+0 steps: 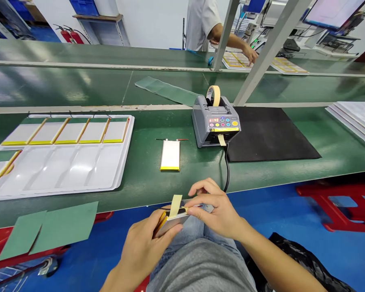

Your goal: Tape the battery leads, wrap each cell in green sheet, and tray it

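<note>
My left hand (144, 243) is closed around a silvery flat pouch battery (173, 224) with a yellow edge, held tilted over my lap. A pale yellow strip of tape (175, 205) stands up from its near end. My right hand (214, 209) has its thumb and finger pinched at the battery's right corner, by the tape and thin wires; part of the grip is hidden. Beyond my hands, another pouch battery (170, 155) lies flat on the green table, its wire leads pointing away. An electric tape dispenser (216, 123) stands behind and right, a short tape end sticking out.
At left lies a white tray (76, 168) with several batteries in its compartments. A black mat (270, 136) lies right of the dispenser, whose cable (227, 172) drops over the edge. Green sheets (65, 229) rest at lower left. A co-worker's arm (235, 40) reaches across the far bench.
</note>
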The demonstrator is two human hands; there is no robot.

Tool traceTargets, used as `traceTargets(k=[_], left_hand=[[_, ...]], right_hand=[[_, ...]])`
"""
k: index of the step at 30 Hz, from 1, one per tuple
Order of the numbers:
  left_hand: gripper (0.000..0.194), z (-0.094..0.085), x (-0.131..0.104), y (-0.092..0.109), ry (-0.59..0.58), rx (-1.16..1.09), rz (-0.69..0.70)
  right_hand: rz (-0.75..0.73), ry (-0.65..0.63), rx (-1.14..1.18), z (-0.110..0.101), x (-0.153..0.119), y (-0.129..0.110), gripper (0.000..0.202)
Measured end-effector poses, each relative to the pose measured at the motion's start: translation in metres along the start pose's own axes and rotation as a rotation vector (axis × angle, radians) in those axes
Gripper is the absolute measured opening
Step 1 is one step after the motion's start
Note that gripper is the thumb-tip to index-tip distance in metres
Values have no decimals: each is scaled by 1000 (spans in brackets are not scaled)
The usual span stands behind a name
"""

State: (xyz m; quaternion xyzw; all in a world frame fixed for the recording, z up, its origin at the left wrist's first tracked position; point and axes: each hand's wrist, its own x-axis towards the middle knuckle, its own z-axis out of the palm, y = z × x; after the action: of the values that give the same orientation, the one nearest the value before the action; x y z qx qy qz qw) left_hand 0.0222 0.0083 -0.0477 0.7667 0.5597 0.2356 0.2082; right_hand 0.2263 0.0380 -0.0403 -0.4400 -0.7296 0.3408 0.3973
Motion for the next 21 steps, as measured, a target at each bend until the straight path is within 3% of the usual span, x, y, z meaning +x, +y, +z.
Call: traceTargets(k=[3, 6, 14, 18, 21], left_hand=[[18, 1, 1, 0, -29, -5, 4], [14, 3, 2, 0, -42, 11, 116], [23, 5, 2, -2, -16, -13, 261], [50, 6, 0, -5, -48, -20, 216], [44, 7, -1, -6, -40, -25, 238]], right_hand=[[-123, 75, -77, -5, 5, -9, 22], [-208, 99, -119, -3, 10, -20, 14], [7, -90, 129, 5, 12, -16, 3], [4, -121, 189, 5, 12, -13, 9], [4, -156, 163, 4, 13, -13, 4]])
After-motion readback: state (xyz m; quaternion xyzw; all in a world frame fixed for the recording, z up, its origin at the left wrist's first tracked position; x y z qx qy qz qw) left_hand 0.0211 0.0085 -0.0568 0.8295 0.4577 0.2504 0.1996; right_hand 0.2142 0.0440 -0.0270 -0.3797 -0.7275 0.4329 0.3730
